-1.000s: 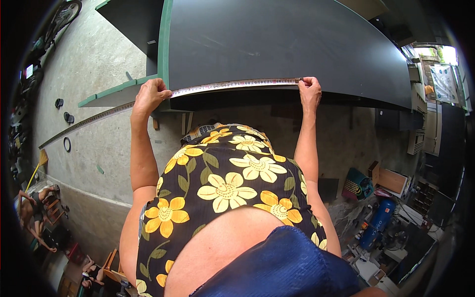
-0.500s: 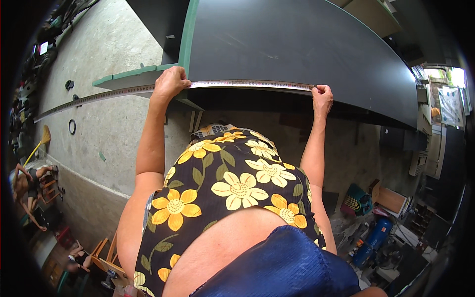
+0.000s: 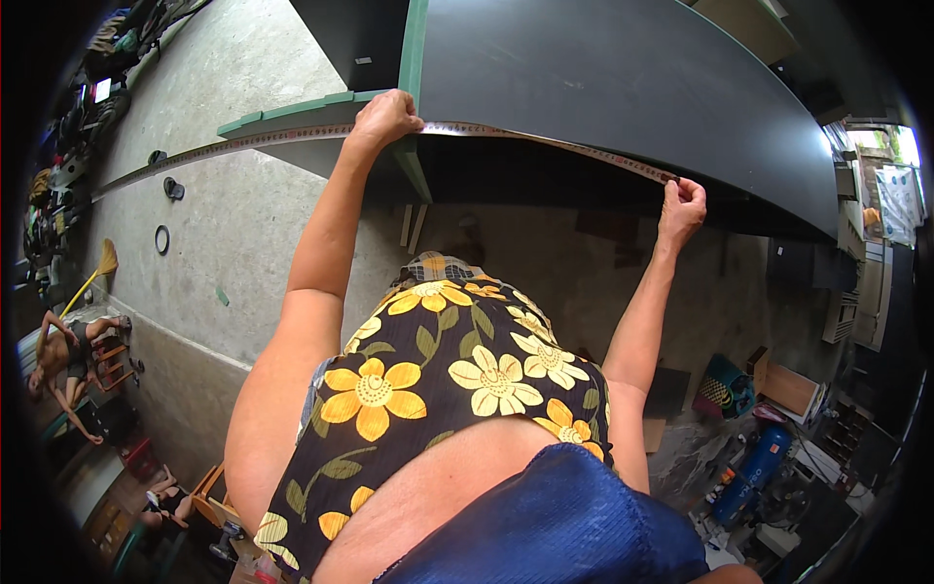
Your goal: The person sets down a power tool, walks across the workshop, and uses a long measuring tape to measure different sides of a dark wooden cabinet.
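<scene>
A large dark grey board (image 3: pixel 603 88) with a green left edge lies in front of me. A long tape measure (image 3: pixel 545 139) runs along its near edge. My left hand (image 3: pixel 386 116) pins the tape at the board's near left corner. My right hand (image 3: pixel 682 206) pinches the tape's other end against the same edge further right. The tape continues past my left hand to the left over the concrete floor (image 3: pixel 224 234).
Green wooden strips (image 3: pixel 292 112) lie left of the board. Small round objects (image 3: pixel 161 237) sit on the floor. A person (image 3: pixel 68 355) sits at the far left by a broom. A blue cylinder (image 3: pixel 749 472) and boxes crowd the lower right.
The view has shifted, so the board and both hands sit more tilted in the picture. My hands keep their hold on the tape along the board's edge.
</scene>
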A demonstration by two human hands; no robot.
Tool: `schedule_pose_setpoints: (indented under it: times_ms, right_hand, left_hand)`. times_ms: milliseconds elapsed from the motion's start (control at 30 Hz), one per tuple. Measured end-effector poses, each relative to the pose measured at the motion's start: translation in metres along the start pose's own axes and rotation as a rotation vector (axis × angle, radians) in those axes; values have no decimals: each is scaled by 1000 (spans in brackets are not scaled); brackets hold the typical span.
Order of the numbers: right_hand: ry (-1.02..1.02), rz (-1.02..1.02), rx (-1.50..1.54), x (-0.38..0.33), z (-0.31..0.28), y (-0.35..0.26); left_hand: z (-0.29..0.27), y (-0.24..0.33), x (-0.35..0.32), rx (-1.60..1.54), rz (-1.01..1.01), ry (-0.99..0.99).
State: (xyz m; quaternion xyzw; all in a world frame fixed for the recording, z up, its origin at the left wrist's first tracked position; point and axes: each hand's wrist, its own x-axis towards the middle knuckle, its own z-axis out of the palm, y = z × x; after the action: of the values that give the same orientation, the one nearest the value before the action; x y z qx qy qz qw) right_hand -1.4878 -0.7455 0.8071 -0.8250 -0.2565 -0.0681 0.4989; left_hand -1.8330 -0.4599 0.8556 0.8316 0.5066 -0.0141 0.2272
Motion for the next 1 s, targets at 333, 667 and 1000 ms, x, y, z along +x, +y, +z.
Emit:
schedule_pose_setpoints:
  times_ms: [333,667,1000]
  right_hand:
    - [125,52,16,-59,-43,0]
    - [-95,61,150,-110,-9,-34]
    - [-246,-14,250,-140,158,-177]
  left_hand:
    - [-15,-4,-39,-78,128,33]
    - [-65,-83,-123,-249,61,-45]
    - [-156,-258,-146,-341,-84,92]
